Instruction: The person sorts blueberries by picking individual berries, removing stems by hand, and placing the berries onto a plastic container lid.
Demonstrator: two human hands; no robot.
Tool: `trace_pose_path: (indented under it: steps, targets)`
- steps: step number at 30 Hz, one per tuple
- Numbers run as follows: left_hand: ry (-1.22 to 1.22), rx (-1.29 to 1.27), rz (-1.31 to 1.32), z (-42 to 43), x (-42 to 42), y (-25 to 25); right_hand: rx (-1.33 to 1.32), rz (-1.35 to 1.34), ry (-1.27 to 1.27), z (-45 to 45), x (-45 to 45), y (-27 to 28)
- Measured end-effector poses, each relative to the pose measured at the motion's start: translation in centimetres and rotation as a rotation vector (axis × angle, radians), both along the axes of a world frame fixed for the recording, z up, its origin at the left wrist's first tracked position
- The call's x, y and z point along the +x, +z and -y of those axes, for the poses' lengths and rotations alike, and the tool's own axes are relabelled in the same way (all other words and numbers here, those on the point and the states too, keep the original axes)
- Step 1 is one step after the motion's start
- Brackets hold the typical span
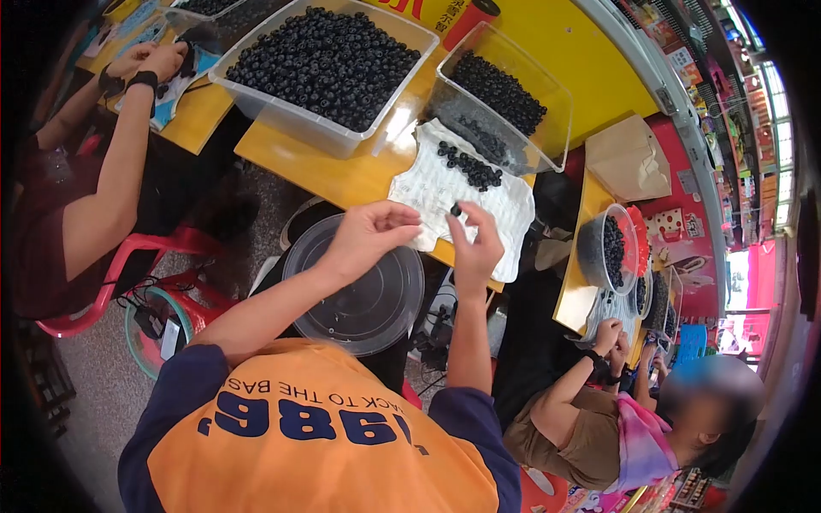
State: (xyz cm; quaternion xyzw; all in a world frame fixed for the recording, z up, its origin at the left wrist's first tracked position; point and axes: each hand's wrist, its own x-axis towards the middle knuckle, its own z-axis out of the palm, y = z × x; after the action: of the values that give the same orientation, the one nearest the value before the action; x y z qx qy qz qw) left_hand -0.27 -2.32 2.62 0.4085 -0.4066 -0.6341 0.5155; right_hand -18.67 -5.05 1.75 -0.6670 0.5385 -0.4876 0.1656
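Nearest the camera, an orange shirt (321,427) is seen below two outstretched forearms. By the right hand (477,252), a dark round piece (455,209) is held between the tips of thumb and finger, above the white cloth (505,227). The grip of the left hand (368,239) is nearly closed, just beside it; whether anything is pinched cannot be told. The cloth is spread on a yellow desk (291,162), and more dark pieces (470,167) are gathered on it. Beyond, a large tub (342,141) and a smaller tub (479,132) are partly filled with such pieces. Beneath the left forearm, a round clear lid (359,299) is partly covered. Other people are seated at left (103,205) and right, where a clear bowl (590,248) is set on another surface.
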Motion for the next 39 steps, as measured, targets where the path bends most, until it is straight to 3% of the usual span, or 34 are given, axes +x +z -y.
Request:
trace_pose_path:
  steps: [4,8,11,12,14,19,21,24,27,31,34,39]
  targets:
    - [-0.029,-0.038,-0.064,-0.7,-1.6,-1.3,-0.178,-0.163,0.028,-4.5,2.3,0.3]
    - [-0.064,0.022,0.000,-1.8,-0.9,-2.9,-0.092,-0.081,0.043,-7.1,2.9,-0.4]
    - [-0.181,0.128,-0.052,-2.3,0.1,-3.1,0.349,0.495,0.109,-7.9,2.5,-1.3]
    - [-0.192,0.127,-0.051,-2.4,0.3,-3.2,0.345,0.496,0.099,-7.9,2.3,-1.3]
    - [-0.254,0.221,-0.158,-2.5,0.5,-3.5,0.395,0.245,0.170,-7.7,1.6,-1.3]
    - [-0.230,0.293,-0.191,-2.7,0.9,-4.3,0.365,0.202,0.178,-7.2,1.5,-0.5]
    - [-0.222,0.293,-0.145,-2.6,1.1,-4.5,0.334,0.325,-0.017,-5.4,-0.2,-0.8]
    - [-0.217,0.292,-0.188,-2.9,1.4,-4.0,0.140,0.119,-0.245,0.6,-5.8,-2.4]
    - [-0.200,0.312,-0.252,-2.8,1.5,-3.8,0.196,-0.203,-0.350,5.6,-9.5,-3.5]
    - [-0.149,0.327,-0.303,-2.9,2.2,-3.9,0.341,-0.335,-0.250,8.6,-12.2,-5.2]
    - [-0.128,0.347,-0.344,-2.8,3.1,-4.5,0.223,-0.302,-0.279,7.1,-12.6,-4.9]
    - [-0.185,0.430,-0.482,-2.6,2.9,-5.1,0.307,-0.319,-0.138,4.0,-12.2,-4.8]
